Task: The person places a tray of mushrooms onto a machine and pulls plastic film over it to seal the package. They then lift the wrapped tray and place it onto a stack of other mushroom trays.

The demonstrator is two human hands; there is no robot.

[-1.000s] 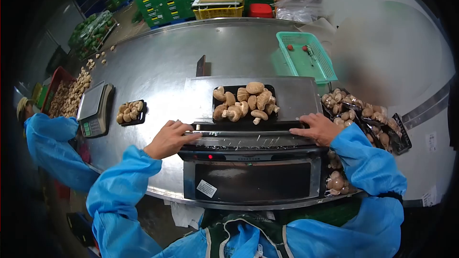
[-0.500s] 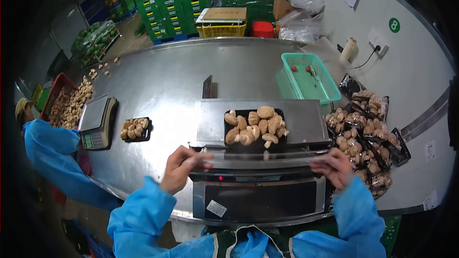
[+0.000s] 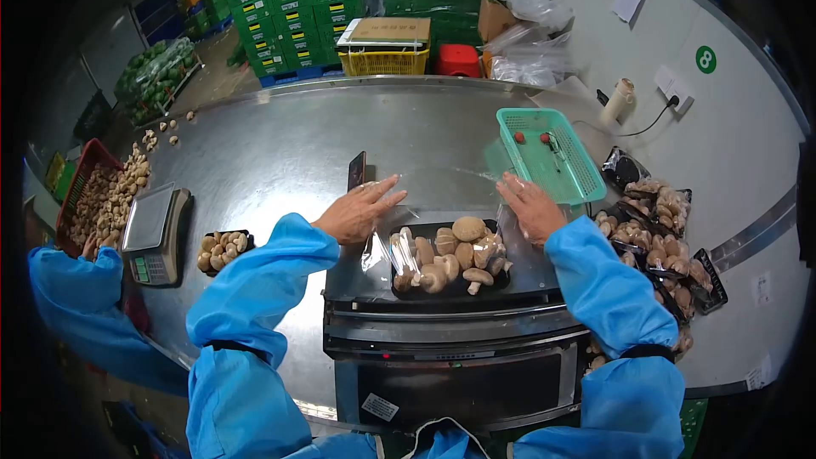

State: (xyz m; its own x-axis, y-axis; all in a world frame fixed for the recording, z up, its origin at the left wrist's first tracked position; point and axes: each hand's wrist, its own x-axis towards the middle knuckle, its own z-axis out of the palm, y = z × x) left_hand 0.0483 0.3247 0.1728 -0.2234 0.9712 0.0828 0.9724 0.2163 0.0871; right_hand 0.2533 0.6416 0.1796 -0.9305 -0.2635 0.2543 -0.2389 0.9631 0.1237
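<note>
A black tray of brown mushrooms (image 3: 449,257) rests on the metal top of the wrapping machine (image 3: 455,320). Clear cling film (image 3: 406,248) lies over the tray and catches the light at its left side. The film's far edge runs between my two hands, beyond the tray. My left hand (image 3: 357,207), fingers reaching inward, grips the film at the tray's far left. At the far right, my right hand (image 3: 529,206) has the other end, its fingertips pointing away from me. The exact pinch on the transparent film is hard to see.
Wrapped mushroom packs (image 3: 663,242) pile up at the right beside a green basket (image 3: 586,161). A phone-like upright panel (image 3: 357,171) stands behind my left hand. Leftward are another mushroom tray (image 3: 224,251), a scale (image 3: 156,234), loose mushrooms (image 3: 119,200) and a co-worker's blue sleeve (image 3: 76,280).
Both hands have moved forward from the machine's near side to beyond the tray, drawing the film over the mushrooms. My view has shifted slightly. The co-worker's hand now shows at the loose mushrooms.
</note>
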